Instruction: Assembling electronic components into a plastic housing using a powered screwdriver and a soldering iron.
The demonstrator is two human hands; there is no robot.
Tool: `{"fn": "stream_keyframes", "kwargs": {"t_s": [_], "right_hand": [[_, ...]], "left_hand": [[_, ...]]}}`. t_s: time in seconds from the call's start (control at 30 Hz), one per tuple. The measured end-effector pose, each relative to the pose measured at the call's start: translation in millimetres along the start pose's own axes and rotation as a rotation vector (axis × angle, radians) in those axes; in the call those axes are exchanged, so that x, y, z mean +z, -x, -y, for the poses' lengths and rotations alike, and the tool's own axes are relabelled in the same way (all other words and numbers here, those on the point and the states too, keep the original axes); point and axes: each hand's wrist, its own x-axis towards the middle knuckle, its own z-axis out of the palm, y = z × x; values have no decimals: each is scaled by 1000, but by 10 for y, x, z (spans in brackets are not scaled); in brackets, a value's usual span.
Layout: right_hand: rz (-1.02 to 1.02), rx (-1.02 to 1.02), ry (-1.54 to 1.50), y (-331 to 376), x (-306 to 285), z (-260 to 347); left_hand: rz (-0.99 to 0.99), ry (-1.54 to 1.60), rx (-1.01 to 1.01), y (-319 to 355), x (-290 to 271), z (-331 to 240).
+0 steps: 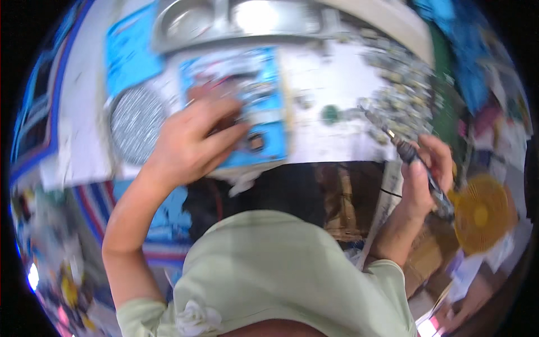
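Now the left hand (193, 140) lies spread on the blue board (247, 104); the right hand (429, 174) grips a soldering iron (418, 165).

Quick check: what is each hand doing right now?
Left hand: fingers pressed on a blue tray; grip cannot be told.
Right hand: closed around a dark pen-like tool.

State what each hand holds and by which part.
The right hand grips a dark pen-shaped tool around its middle. The left hand rests on a blue tray; the blur hides any grip.
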Motion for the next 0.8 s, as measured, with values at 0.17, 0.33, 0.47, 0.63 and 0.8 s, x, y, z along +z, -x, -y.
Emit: {"fn": "stream_keyframes", "kwargs": {"t_s": [0.17, 0.33, 0.47, 0.63, 0.8], "right_hand": [[-652, -5, 83, -201, -1153, 82], [-775, -28, 152, -375, -1598, -56], [-646, 121, 285, -939, -1532, -550], [-470, 460, -722, -659, -1565, -860], [-17, 223, 104, -256, 525, -178]], "left_hand": [[-43, -12, -50, 17, 64, -42], [-40, -18, -72, -37, 100, -98], [-38, -39, -67, 33, 86, -55], [-72, 59, -104, 50, 19, -37], [-228, 66, -157, 178, 44, -47]]}}
